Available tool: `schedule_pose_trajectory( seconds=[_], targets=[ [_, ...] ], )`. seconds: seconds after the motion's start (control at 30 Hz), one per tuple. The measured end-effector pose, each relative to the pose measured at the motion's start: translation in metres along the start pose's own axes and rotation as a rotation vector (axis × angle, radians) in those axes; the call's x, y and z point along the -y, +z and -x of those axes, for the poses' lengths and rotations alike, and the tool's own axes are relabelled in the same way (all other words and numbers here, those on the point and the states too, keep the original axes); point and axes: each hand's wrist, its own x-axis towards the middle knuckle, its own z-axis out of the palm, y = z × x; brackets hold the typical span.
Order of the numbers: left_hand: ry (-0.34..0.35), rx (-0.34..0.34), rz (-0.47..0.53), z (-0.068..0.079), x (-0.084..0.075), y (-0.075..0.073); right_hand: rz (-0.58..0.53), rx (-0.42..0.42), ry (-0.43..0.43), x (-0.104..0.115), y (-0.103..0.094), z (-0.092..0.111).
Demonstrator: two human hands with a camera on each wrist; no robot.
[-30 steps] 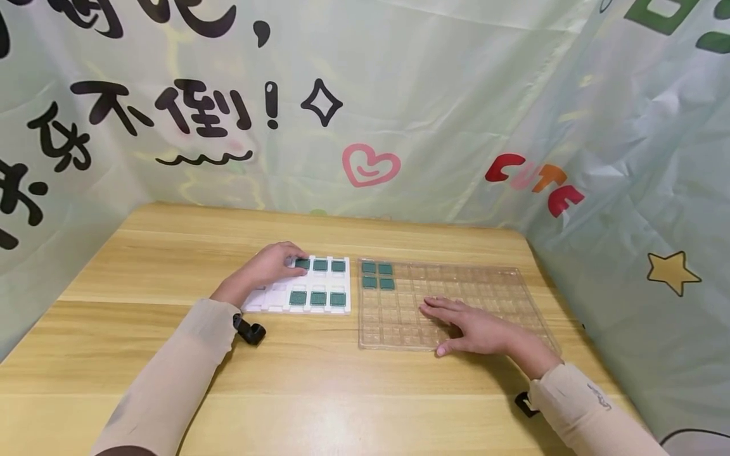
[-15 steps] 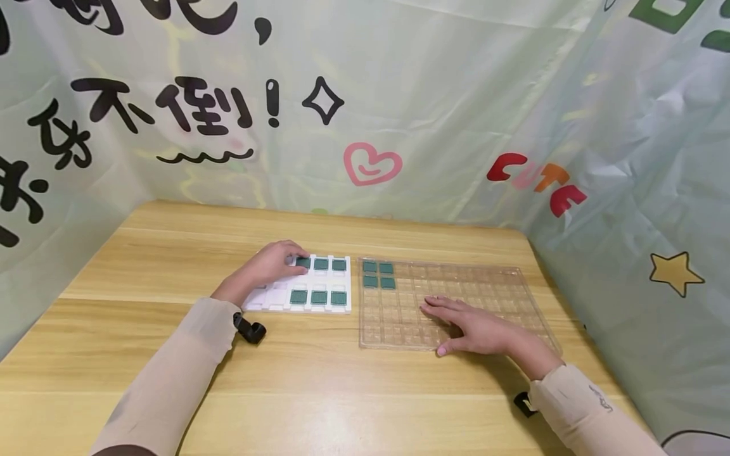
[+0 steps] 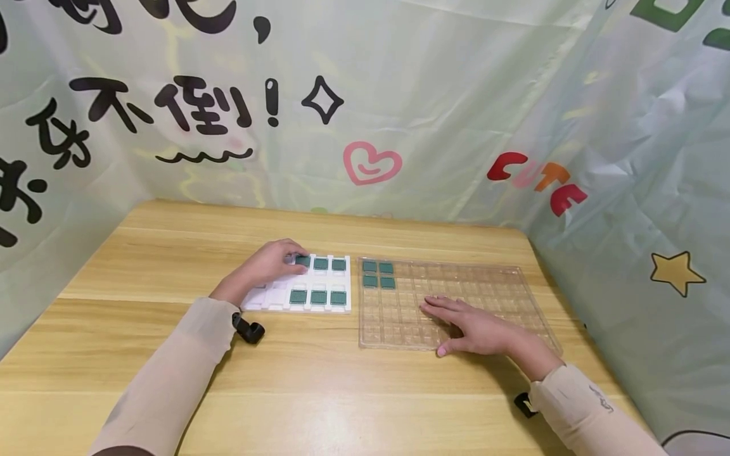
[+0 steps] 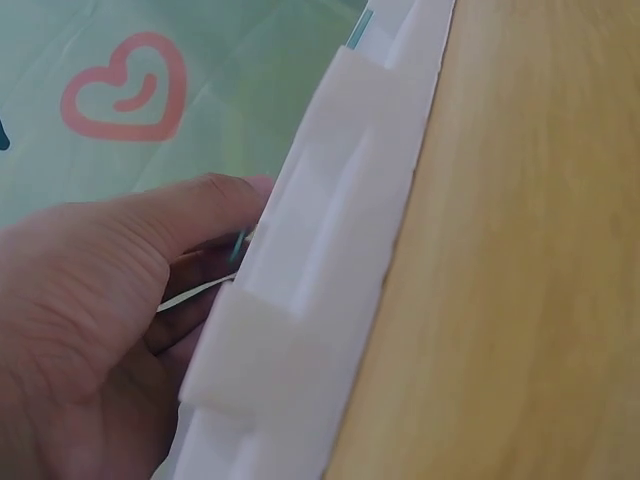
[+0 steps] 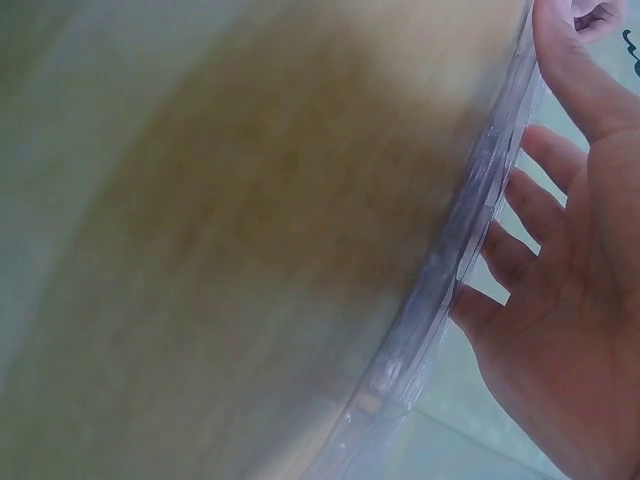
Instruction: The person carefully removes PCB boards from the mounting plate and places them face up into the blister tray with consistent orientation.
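In the head view my left hand reaches over the far left part of a white foam tray. Its thumb and fingers pinch a green square chip at the tray's back row. In the left wrist view a thin teal edge of that chip shows between thumb and fingers, beside the white tray wall. My right hand rests with spread, straight fingers on a clear plastic compartment tray; its thumb lies at the near rim. The right wrist view has the fingertips along the clear rim.
Other green chips sit in two rows of the white tray. Several chips fill the back left compartments of the clear tray, right of the white one. Both trays lie on a wooden table, with printed fabric hanging behind and beside it.
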Motion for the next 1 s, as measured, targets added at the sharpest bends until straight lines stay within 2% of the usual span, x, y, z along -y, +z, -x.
schedule_pose_trajectory(
  seconds=[0.33,0.5,1.0],
  targets=[
    [0.009,-0.009,0.007,0.002,-0.009,-0.005,0.0,0.001,-0.004,0.0,-0.001,-0.001],
    [0.032,-0.029,-0.002,0.002,-0.016,-0.006,-0.002,0.0,0.004,0.0,0.001,0.0],
    [0.122,-0.032,-0.07,0.002,-0.037,-0.004,-0.008,-0.007,0.0,0.001,0.0,0.001]
  ],
)
